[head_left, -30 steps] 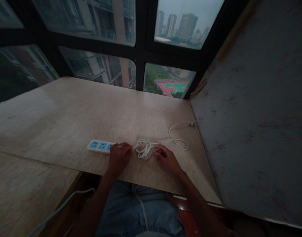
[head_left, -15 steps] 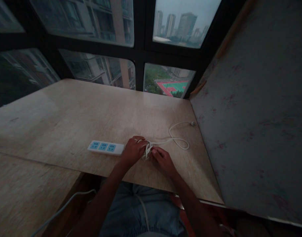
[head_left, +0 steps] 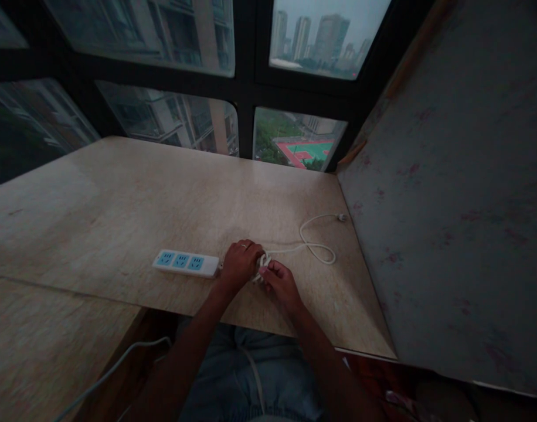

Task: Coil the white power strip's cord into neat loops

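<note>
A white power strip (head_left: 186,264) with three blue sockets lies on the ledge, just left of my hands. Its white cord (head_left: 264,264) is bunched and tangled between them. My left hand (head_left: 242,261), a ring on one finger, curls closed around the left side of the bundle. From the right, my right hand (head_left: 282,281) pinches a strand of the cord with thumb and fingers. The loose length of cord runs right into a loop and ends at a plug (head_left: 341,217) near the wall. Parts of the bundle are hidden under my fingers.
The stone-like ledge (head_left: 172,193) meets dark-framed windows at the back and a flowered wall (head_left: 427,234) on the right. Its front edge runs just above my lap. Another pale cable (head_left: 119,363) hangs at lower left.
My right hand has moved slightly left, closer to my left hand, onto the cord bundle. The view has shifted a little; power strip and plug stay in place.
</note>
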`<control>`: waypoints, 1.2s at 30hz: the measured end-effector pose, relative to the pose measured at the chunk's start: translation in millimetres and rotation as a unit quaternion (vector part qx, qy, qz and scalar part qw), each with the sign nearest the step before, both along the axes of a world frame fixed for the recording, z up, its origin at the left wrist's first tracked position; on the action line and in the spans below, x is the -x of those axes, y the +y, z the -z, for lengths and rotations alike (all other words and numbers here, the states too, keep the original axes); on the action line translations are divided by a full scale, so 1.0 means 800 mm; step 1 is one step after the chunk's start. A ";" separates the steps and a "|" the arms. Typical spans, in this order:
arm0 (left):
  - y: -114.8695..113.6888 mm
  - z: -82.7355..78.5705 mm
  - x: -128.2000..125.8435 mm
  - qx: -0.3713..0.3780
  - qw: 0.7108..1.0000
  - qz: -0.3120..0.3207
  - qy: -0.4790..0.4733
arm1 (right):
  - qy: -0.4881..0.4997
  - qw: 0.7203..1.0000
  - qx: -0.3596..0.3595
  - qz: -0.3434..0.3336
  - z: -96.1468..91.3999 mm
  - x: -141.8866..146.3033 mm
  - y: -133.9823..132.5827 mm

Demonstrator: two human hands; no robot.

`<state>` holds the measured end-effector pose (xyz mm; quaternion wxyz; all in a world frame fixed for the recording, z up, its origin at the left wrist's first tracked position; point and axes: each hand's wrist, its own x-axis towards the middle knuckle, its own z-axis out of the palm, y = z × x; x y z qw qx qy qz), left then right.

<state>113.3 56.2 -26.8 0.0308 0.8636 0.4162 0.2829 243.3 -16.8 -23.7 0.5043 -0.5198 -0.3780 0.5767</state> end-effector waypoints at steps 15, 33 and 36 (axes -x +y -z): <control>-0.019 0.004 0.001 -0.052 0.995 -0.049 -0.076 | -0.242 0.958 -0.151 0.005 -0.001 -0.034 -0.012; -0.049 0.017 -0.001 0.007 0.952 -0.049 -0.301 | -0.327 0.916 -0.233 0.020 0.019 -0.049 -0.051; -0.049 0.022 -0.002 0.015 0.948 -0.058 -0.311 | -0.343 0.914 -0.217 0.028 0.019 -0.048 -0.052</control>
